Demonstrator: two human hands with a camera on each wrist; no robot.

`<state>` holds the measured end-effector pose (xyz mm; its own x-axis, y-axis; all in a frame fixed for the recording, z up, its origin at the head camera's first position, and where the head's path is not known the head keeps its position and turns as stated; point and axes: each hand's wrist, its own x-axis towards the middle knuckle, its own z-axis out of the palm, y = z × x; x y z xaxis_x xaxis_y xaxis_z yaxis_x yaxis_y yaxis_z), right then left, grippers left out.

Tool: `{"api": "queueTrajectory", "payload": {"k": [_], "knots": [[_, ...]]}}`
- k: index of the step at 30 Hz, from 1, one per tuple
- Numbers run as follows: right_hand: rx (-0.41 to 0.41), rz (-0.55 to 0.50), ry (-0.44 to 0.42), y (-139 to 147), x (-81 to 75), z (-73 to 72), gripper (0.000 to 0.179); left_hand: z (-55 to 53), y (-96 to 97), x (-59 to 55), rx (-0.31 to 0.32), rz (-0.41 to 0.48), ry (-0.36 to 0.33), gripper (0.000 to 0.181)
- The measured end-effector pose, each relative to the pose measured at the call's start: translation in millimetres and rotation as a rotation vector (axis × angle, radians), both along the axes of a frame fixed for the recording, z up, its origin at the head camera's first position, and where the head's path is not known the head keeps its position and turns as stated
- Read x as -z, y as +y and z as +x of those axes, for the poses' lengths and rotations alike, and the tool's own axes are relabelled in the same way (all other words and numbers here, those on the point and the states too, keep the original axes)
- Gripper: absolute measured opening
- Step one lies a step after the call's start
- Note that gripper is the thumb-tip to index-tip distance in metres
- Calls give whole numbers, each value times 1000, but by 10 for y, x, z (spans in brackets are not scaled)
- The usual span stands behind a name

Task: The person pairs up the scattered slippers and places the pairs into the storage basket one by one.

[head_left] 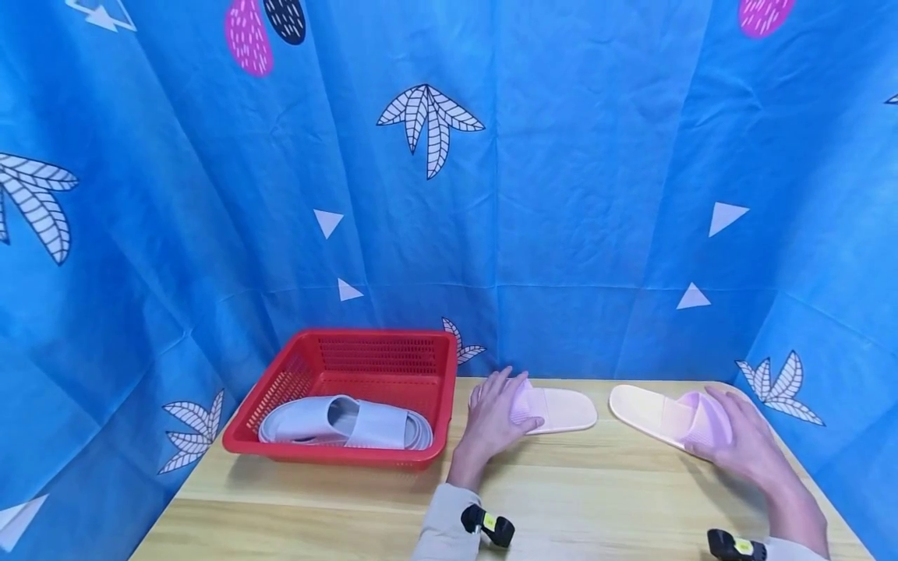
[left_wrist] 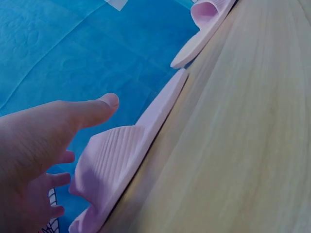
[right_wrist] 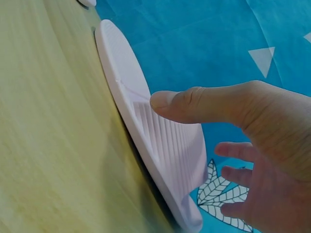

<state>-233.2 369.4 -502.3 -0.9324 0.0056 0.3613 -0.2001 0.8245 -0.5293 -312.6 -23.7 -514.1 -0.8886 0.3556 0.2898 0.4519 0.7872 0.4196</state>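
Observation:
Two pink slippers lie on the wooden table, their heel ends facing each other. Over the strap of the left slipper [head_left: 570,410] hovers my left hand [head_left: 489,417], thumb and fingers spread apart. The left wrist view has that hand [left_wrist: 41,141] beside the ribbed strap [left_wrist: 109,150], with a gap at the thumb. My right hand [head_left: 749,438] is at the strap of the right slipper [head_left: 647,410]. Up close in the right wrist view, its thumb [right_wrist: 184,104] overlaps the upper edge of the ribbed strap [right_wrist: 170,145], and the other fingers extend loosely beyond the slipper.
A red plastic basket [head_left: 449,397] stands on the left of the table [head_left: 561,499], holding a pair of white slippers [head_left: 379,425] laid end to end. Blue patterned curtain [head_left: 575,234] hangs behind and along both sides of the table.

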Motion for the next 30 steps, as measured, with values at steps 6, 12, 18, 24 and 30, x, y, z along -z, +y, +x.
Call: {"api": "queueTrajectory", "payload": {"k": [6,12,18,24,30], "knots": [[8,15,-51,34,57,-4,104,7,11,86,11,-40,-27,85],[2,6,-50,72,98,-26,104,5,12,110,-12,-44,-41,89],[-7,11,-31,89,120,-43,106,8,-5,115,-50,-47,-82,95],[8,8,-76,95,114,-30,108,12,-22,138,-80,-35,-116,97],[32,26,-148,68,83,1,114,11,-34,140,-87,-26,-96,92]]}}
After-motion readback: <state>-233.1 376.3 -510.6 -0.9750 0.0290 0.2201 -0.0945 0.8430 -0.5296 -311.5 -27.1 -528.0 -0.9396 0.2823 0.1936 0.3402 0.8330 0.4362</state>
